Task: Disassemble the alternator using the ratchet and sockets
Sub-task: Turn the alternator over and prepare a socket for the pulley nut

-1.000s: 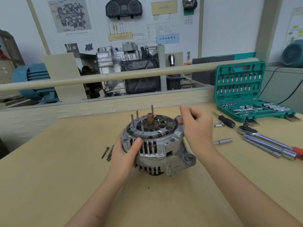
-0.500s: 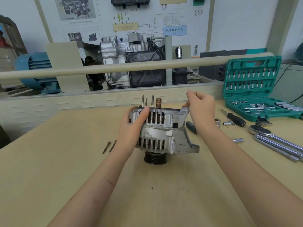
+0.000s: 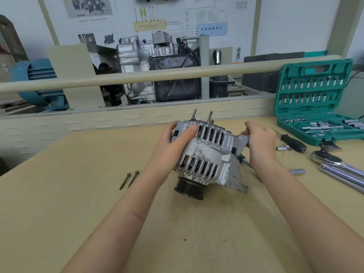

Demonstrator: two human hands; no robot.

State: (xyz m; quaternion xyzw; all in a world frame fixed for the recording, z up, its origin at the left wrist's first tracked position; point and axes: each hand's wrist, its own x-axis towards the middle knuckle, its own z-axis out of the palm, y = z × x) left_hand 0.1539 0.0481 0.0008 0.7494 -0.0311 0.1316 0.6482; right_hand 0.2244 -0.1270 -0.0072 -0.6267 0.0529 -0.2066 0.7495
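The alternator (image 3: 208, 154) stands on its black pulley (image 3: 189, 187) near the middle of the surface (image 3: 59, 213), tipped so that its studded top leans toward the far edge and its slotted side faces the person; held this way, the seam between the two housing halves is exposed, which suggests the person is trying to work the halves apart by hand or is checking what fasteners are left. The left hand (image 3: 173, 146) grips the upper left of the housing, thumb laid flat across the slots and fingers wrapped behind it, steadying the weight on the pulley. The right hand (image 3: 260, 142) holds the mounting ear at the upper right, fingers curled over its edge as if to pull or twist. Both forearms reach in from the near edge, wrists slightly raised. Two long bolts (image 3: 129, 179) lie side by side on the surface just left of the left forearm, probably through-bolts already taken out. The ratchet (image 3: 334, 162) rests untouched toward the right edge, with a loose socket (image 3: 282, 148) and a black-handled driver (image 3: 291, 142) between it and the right hand, and the open green socket case (image 3: 315, 99) sits at the far right corner.
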